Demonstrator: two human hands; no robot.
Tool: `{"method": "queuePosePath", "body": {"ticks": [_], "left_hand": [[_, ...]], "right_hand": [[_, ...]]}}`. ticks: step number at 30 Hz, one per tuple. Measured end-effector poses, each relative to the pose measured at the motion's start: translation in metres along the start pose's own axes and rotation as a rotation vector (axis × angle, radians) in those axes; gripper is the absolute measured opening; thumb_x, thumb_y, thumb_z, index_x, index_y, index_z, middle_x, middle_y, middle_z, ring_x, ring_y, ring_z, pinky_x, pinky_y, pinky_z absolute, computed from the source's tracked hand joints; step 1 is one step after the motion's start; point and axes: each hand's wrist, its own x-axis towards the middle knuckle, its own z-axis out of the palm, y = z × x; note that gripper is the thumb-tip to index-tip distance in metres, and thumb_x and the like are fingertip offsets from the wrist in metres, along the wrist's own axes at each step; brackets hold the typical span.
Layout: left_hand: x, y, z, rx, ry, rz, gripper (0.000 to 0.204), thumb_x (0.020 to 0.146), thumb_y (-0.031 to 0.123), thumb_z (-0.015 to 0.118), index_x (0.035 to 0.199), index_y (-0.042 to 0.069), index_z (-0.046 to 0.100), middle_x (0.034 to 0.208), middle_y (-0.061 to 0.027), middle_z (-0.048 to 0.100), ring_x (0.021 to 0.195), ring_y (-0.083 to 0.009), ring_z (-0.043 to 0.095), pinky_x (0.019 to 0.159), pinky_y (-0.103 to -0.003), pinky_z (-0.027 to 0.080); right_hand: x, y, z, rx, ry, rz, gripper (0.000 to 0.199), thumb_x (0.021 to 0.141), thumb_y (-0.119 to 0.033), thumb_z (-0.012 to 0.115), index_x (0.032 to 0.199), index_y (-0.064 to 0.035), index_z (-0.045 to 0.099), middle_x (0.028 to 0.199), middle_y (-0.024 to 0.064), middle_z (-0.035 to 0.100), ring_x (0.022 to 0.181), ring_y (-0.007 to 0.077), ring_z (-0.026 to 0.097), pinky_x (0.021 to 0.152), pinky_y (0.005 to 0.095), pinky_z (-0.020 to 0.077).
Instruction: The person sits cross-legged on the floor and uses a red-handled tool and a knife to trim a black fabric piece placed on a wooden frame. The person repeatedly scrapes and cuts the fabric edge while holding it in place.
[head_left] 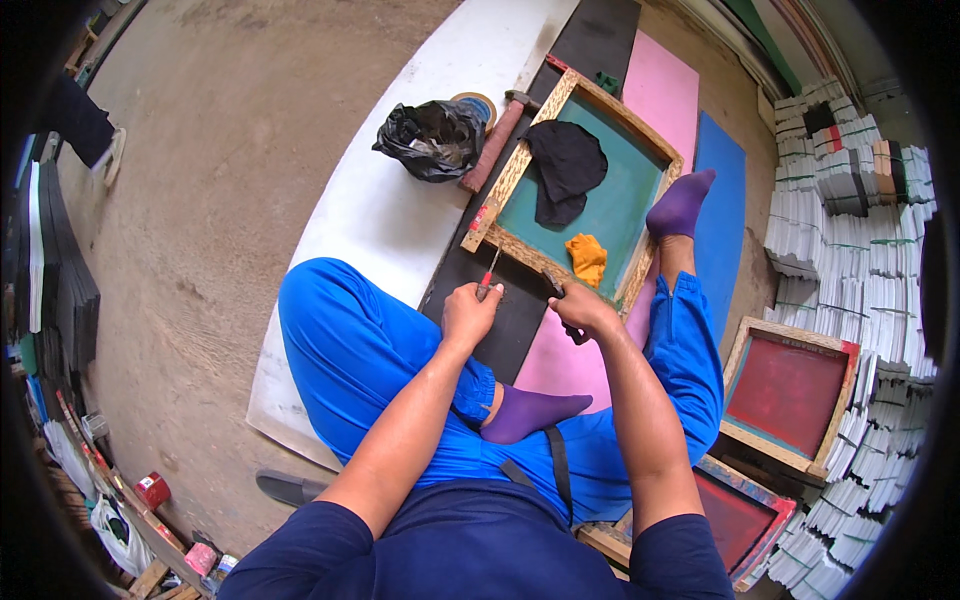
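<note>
I sit on the floor in blue trousers and purple socks. A wooden screen frame (510, 180) with teal mesh lies in front of me on black and pink sheets. My left hand (468, 312) is shut on a red-handled screwdriver (488, 274), whose tip points at the frame's near edge. My right hand (583, 308) grips a dark tool (553, 282), likely pliers, against the same edge. A black cloth (565, 165) and an orange rag (587, 258) lie on the mesh.
A hammer (497, 140), a black plastic bag (432, 138) and a tape roll (477, 102) lie beyond the frame. Two red-mesh frames (785, 392) sit at my right beside stacks of white bundles (850, 230). Bare concrete floor (220, 180) lies to the left.
</note>
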Motion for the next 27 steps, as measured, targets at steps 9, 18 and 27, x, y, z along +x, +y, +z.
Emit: {"method": "queuePosePath", "body": {"ticks": [9,18,27], "left_hand": [[0.000,0.003,0.000,-0.020,-0.017,-0.006,0.042,0.087,0.043,0.069,0.080,0.002,0.070,0.075,-0.0198,0.069,0.078,-0.0404,0.069,0.069,-0.049,0.051],[0.002,0.000,0.002,-0.057,-0.045,-0.013,0.043,0.087,0.043,0.069,0.077,0.002,0.068,0.073,-0.0200,0.068,0.077,-0.0413,0.068,0.068,-0.050,0.050],[0.002,-0.002,0.008,-0.073,0.011,0.046,0.044,0.086,0.042,0.071,0.073,0.000,0.067,0.066,-0.0192,0.065,0.066,-0.0356,0.067,0.061,-0.046,0.048]], "right_hand": [[0.008,-0.008,-0.017,-0.022,-0.185,0.124,0.027,0.097,-0.025,0.057,0.105,0.0008,0.054,0.071,0.0079,0.058,0.057,0.0199,0.062,0.046,0.0429,0.0556],[0.008,-0.021,-0.022,-0.182,-0.196,0.165,0.034,0.099,-0.027,0.056,0.090,0.0044,0.063,0.071,0.0133,0.066,0.058,0.0254,0.068,0.045,0.0440,0.0548],[0.017,-0.029,-0.031,-0.087,-0.244,0.250,0.031,0.099,-0.028,0.056,0.104,0.0016,0.061,0.087,0.0162,0.069,0.072,0.0299,0.072,0.060,0.0501,0.0604]]}}
